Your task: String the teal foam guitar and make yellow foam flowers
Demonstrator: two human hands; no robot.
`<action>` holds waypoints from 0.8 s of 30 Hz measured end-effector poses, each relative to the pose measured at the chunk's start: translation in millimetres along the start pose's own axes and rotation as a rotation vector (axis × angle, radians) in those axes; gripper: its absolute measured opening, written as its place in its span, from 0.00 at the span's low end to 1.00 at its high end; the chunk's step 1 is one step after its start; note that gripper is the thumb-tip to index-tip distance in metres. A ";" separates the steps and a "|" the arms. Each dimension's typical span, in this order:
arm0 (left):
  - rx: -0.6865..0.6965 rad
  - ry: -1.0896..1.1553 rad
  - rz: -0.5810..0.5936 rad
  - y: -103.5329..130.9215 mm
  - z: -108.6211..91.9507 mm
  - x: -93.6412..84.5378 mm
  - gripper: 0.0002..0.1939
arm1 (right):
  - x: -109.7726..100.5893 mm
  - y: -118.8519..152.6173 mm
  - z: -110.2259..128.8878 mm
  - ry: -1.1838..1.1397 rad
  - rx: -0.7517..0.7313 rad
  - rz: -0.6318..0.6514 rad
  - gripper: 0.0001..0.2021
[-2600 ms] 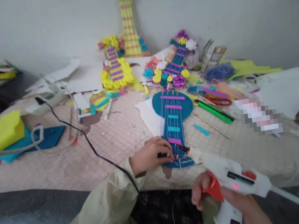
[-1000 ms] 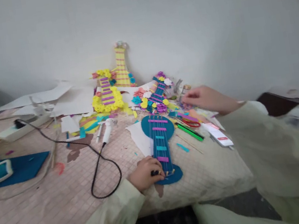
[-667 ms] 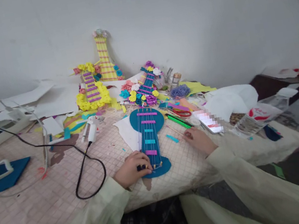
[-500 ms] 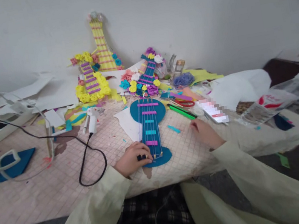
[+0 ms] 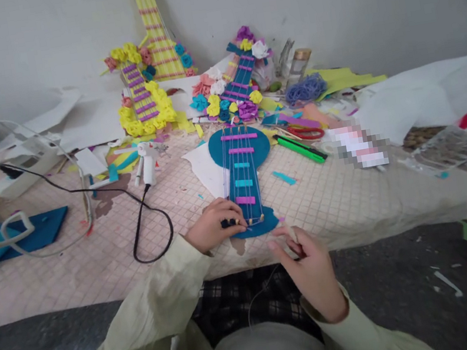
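Note:
A blue craft guitar (image 5: 240, 144) with purple and turquoise crossbars and thin strings lies flat on the table. My left hand (image 5: 213, 226) is closed at its lower left edge, thumb and fingertips pressed by the small pegs where the strings end. Something small and dark (image 5: 229, 222) shows between those fingers; its kind is unclear. Just right of the guitar's lower end, over the table's front edge, my right hand (image 5: 311, 266) has its fingers curled and thumb near the index fingertip. Whatever is in that pinch is too small to make out. A thin thread (image 5: 254, 300) hangs over my lap.
Left of the guitar stands a white glue gun (image 5: 148, 168) with a looped black cord (image 5: 171, 233). On the right lie a green cutter (image 5: 301, 149), red-handled scissors (image 5: 307, 131) and a blurred-out phone (image 5: 358, 148). Flower-trimmed craft guitars (image 5: 142, 97), paper scraps and blue yarn (image 5: 305, 89) line the back.
My right hand has come from beside the green cutter down and left to near the guitar's lower end. My left hand stays on the guitar. The camera view has tilted down.

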State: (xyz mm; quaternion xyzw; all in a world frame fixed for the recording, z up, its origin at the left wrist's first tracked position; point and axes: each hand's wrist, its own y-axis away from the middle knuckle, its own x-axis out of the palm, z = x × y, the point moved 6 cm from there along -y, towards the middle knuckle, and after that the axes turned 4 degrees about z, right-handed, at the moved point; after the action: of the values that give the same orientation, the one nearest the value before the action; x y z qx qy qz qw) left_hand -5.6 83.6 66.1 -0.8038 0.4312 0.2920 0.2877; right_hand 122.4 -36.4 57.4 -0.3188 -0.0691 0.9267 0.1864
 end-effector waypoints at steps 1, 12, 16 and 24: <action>0.003 -0.003 -0.009 0.2 0.3 -0.1 0.03 | 3.2 -0.5 0.9 0.021 -0.021 -0.023 0.06; 0.018 -0.015 -0.034 2.5 5.1 3.0 0.06 | 17.0 -10.0 15.6 0.106 -0.105 -0.015 0.05; 0.026 -0.018 -0.042 2.3 4.4 2.5 0.06 | 18.8 -14.3 16.9 0.098 -0.106 -0.007 0.05; 0.030 -0.016 -0.053 2.1 2.2 1.1 0.06 | 20.0 -16.9 20.4 0.128 -0.120 -0.015 0.05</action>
State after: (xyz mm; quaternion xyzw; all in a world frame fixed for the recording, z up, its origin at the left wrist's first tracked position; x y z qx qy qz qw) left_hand -7.4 83.7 63.4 -0.8083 0.4117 0.2840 0.3107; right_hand 100.4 -13.1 66.3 -0.3877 -0.1150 0.8971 0.1779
